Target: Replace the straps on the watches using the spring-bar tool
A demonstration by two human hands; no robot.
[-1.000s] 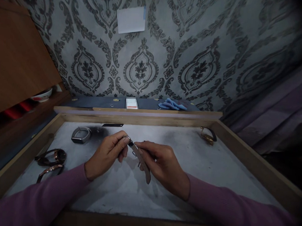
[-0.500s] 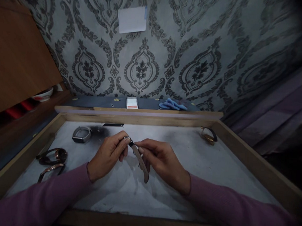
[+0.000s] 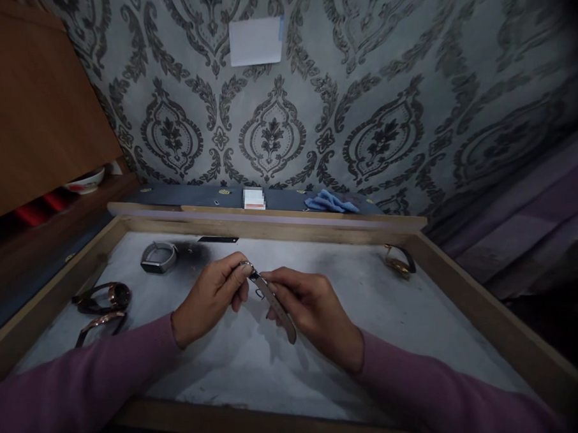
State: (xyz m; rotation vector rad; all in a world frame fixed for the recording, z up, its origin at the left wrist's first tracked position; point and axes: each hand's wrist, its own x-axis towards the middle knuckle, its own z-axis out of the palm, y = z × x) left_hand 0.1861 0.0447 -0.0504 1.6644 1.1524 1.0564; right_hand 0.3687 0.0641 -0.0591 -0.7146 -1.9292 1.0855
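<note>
Above the white floor of a wooden-rimmed tray (image 3: 269, 231), both hands hold one wristwatch (image 3: 276, 305) with a grey-brown strap. My left hand (image 3: 216, 290) is closed on its case end, thumb on top, and the case is mostly hidden by the fingers. My right hand (image 3: 311, 307) pinches the strap close to the case, with thumb and forefinger together. The strap's free end slants down toward me, and a small buckle shows below it.
A grey-banded watch (image 3: 159, 258) lies at the back left, near a flat black strip (image 3: 218, 239). Two dark and rose-gold watches, one of them round-faced (image 3: 119, 294), lie at left. A gold watch (image 3: 398, 266) is back right. Behind the tray lies a blue cloth (image 3: 332, 201).
The strap's free end has swung a little to the right and up. Both hands keep their hold on the watch, and the whole view has shifted slightly.
</note>
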